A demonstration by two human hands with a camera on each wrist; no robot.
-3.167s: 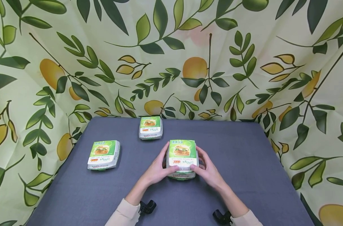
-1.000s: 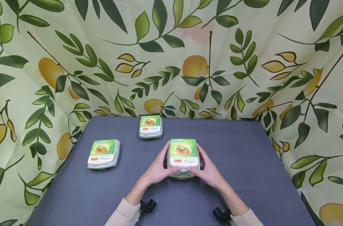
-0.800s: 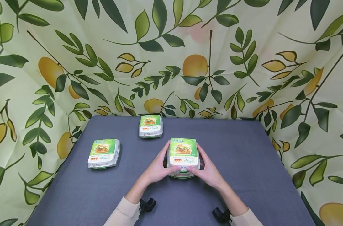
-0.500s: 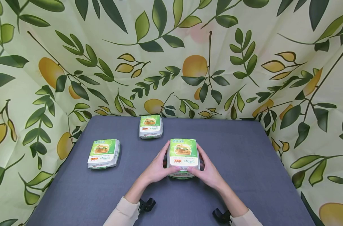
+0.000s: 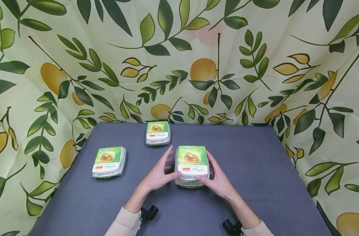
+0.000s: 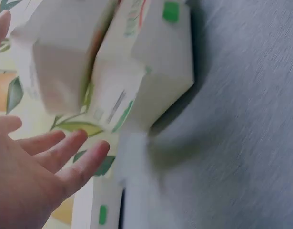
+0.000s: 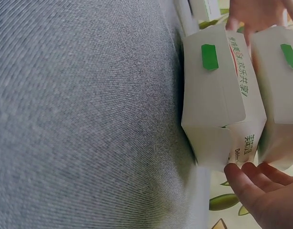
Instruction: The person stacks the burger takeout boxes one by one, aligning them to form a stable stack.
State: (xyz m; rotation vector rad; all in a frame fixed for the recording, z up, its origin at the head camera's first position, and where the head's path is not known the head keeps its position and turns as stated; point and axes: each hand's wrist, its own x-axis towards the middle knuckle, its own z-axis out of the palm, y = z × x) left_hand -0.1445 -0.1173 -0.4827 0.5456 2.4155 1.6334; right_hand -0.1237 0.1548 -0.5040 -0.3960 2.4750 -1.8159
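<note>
Two white-and-green burger boxes stand stacked at mid-table, the upper box (image 5: 192,160) resting on the lower box (image 5: 189,184). To their left is my left hand (image 5: 157,175), fingers spread and apart from the boxes; the left wrist view shows a gap between its fingertips and the lower box (image 6: 158,67). My right hand (image 5: 219,183) holds the upper box at its right side, thumb on the front face. In the right wrist view its fingertips touch the end of the lower box (image 7: 215,86) too, beside the upper box (image 7: 279,90). The thumb is hidden there.
A third burger box (image 5: 109,161) lies at the left of the grey-blue table (image 5: 250,157). Another burger box (image 5: 158,132) sits near the back edge. A leaf-and-fruit patterned cloth (image 5: 167,65) hangs behind and along both sides.
My left hand has let go of the upper box and moved a little left, its fingers spreading. The right hand stays in place. The boxes have not visibly moved over the last second.
</note>
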